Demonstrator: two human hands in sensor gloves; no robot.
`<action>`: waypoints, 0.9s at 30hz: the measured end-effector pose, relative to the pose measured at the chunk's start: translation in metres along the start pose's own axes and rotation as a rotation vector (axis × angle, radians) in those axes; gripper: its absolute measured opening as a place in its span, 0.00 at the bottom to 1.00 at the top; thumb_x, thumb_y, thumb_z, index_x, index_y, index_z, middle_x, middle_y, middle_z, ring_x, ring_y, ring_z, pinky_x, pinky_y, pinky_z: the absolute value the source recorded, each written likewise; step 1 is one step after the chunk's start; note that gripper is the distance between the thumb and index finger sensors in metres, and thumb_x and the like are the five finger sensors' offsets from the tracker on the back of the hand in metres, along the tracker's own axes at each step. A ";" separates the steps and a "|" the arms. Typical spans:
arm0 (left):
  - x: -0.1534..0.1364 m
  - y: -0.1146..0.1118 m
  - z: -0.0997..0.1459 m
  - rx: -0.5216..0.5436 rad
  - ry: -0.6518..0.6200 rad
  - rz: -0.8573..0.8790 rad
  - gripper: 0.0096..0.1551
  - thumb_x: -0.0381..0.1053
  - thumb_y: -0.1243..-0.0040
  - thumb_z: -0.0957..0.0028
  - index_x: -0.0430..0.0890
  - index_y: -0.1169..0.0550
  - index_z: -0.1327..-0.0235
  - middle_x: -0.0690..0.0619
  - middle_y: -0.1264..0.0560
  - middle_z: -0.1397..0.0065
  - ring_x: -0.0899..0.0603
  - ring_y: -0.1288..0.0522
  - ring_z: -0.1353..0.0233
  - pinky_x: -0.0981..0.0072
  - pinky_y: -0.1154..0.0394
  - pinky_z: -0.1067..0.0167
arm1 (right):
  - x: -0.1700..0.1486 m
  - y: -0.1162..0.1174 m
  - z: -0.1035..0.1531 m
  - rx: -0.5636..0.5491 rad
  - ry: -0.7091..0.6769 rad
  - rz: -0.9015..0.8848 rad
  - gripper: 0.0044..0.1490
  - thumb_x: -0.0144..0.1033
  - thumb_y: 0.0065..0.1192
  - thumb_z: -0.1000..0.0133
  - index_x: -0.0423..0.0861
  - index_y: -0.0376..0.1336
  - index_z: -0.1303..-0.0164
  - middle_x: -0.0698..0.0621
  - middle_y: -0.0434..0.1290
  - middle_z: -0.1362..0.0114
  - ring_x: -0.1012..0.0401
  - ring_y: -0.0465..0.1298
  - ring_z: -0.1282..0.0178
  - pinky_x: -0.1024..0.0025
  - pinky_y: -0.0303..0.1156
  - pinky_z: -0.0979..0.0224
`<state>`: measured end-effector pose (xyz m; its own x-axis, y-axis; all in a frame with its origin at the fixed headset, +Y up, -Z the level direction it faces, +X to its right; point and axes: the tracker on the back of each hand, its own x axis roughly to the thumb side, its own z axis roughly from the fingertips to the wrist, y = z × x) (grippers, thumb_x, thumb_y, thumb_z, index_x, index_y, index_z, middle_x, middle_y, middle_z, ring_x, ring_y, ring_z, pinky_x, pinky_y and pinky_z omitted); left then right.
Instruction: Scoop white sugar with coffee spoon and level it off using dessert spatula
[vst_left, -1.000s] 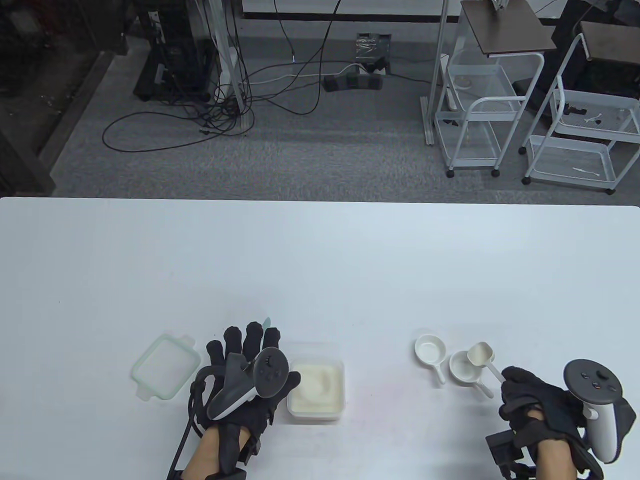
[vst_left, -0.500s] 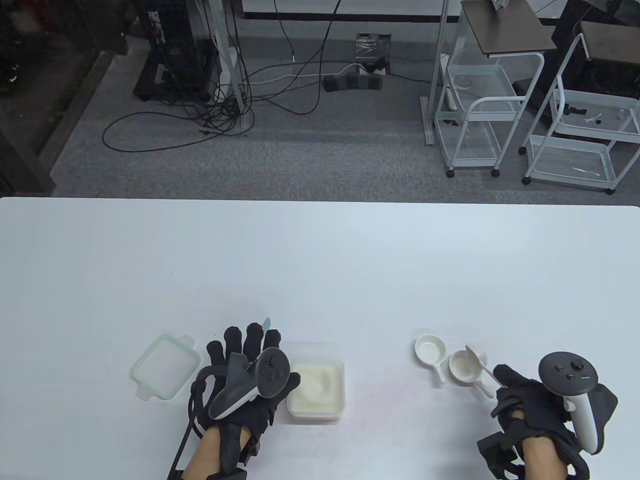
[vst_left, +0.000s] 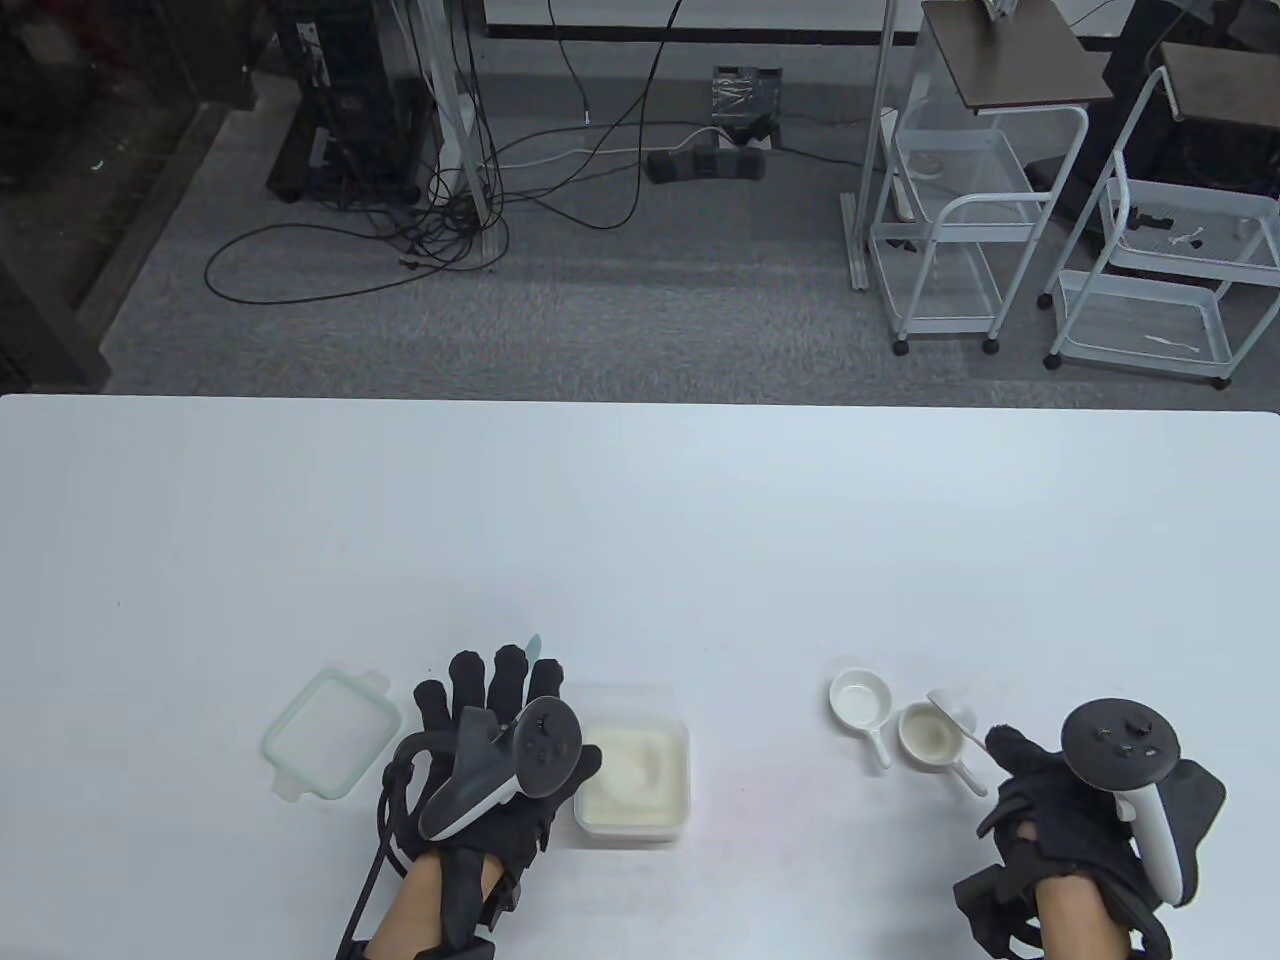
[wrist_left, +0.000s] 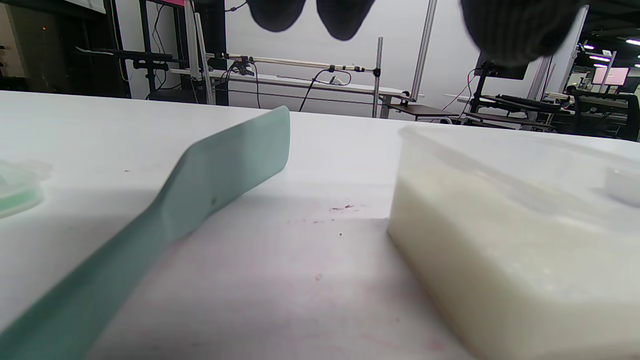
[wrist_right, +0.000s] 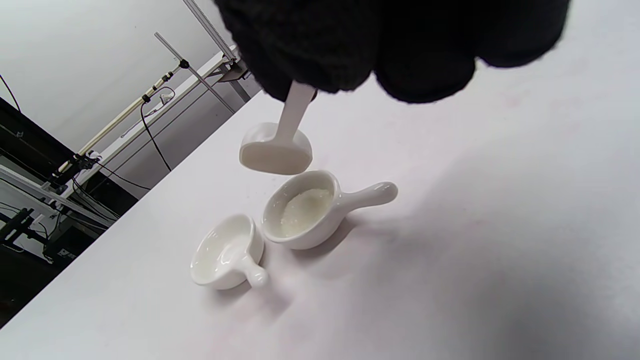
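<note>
My right hand grips the handle of the white coffee spoon. The spoon bowl is tipped on its side just above a small white handled dish, which holds a little white sugar. My left hand lies flat with fingers spread over the pale green dessert spatula, whose tip sticks out past the fingers. In the left wrist view the spatula lies on the table with the fingertips above it. The clear sugar container stands right of that hand.
A second small handled dish sits empty left of the filled one. The container's green-rimmed lid lies left of my left hand. The white table stretches far behind; trolleys and cables stand on the floor beyond.
My right hand moved left and rolled the spoon from level to tipped over the dish; sugar now lies in the dish. My left hand has not moved.
</note>
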<state>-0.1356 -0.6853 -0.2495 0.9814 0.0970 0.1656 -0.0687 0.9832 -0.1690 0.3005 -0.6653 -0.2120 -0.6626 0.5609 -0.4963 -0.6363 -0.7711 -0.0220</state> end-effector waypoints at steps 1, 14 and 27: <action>0.000 0.000 0.000 0.000 -0.001 0.001 0.57 0.73 0.48 0.53 0.45 0.45 0.15 0.33 0.50 0.12 0.17 0.50 0.20 0.15 0.54 0.32 | 0.000 0.000 0.000 0.002 -0.011 -0.026 0.31 0.17 0.66 0.48 0.40 0.65 0.32 0.32 0.68 0.40 0.43 0.74 0.47 0.42 0.72 0.41; 0.001 -0.003 -0.001 0.015 -0.090 0.037 0.59 0.75 0.51 0.56 0.44 0.45 0.16 0.35 0.47 0.12 0.19 0.46 0.19 0.19 0.49 0.30 | 0.064 0.017 0.032 0.062 -0.649 -0.274 0.30 0.23 0.63 0.46 0.41 0.64 0.31 0.34 0.70 0.41 0.46 0.76 0.48 0.45 0.74 0.43; 0.004 -0.015 -0.006 -0.039 -0.240 0.106 0.67 0.79 0.51 0.66 0.45 0.47 0.16 0.41 0.47 0.12 0.22 0.44 0.18 0.20 0.48 0.29 | 0.137 0.121 0.096 0.014 -0.979 0.586 0.29 0.26 0.65 0.47 0.46 0.66 0.33 0.36 0.72 0.42 0.48 0.78 0.49 0.46 0.76 0.42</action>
<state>-0.1296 -0.7007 -0.2525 0.8980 0.2378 0.3703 -0.1575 0.9593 -0.2342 0.0948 -0.6524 -0.1999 -0.8786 0.1146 0.4636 -0.1279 -0.9918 0.0027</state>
